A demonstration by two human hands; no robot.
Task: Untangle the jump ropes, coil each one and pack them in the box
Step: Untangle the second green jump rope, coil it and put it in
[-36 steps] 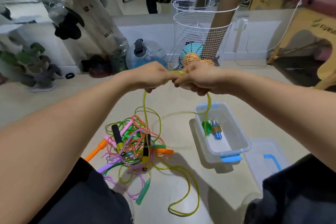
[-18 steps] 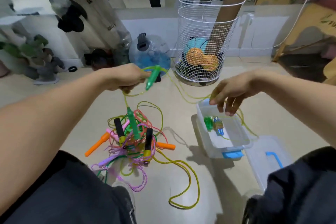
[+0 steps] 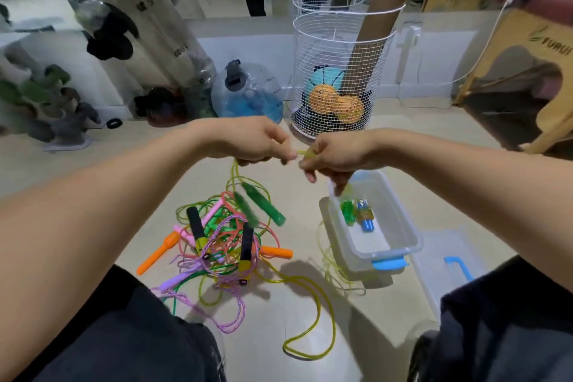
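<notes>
Gripping yellow-green rope (image 3: 302, 153) (both hands)

Bare forearms, no sleeves visible; dark charcoal trousers (image 3: 124, 335) on both legs.

- Rope (image 3: 322, 313) held between the hands: translucent yellow-green, with two dark green handles (image 3: 263, 203)
- Pile (image 3: 217, 245): green, pink, coral and lilac cords; the lilac one looks braided
- Two black handles (image 3: 195, 226) with yellow ends
- Two orange handles (image 3: 158, 254)
- Pink handle (image 3: 186, 234) and lilac handle (image 3: 170, 282)
- Box (image 3: 403, 226): clear, with a light blue latch (image 3: 390, 263)
- In the box: a green and blue bundle (image 3: 359, 212) with a yellow band
- Lid (image 3: 434, 260): clear, blue latch
- Floor (image 3: 279, 347): plain beige
- Basket (image 3: 341, 71): white wire grid holding orange and turquoise balls
- Jug (image 3: 248, 96): clear blue, dark cap
- Trousers (image 3: 124, 335): black
</notes>
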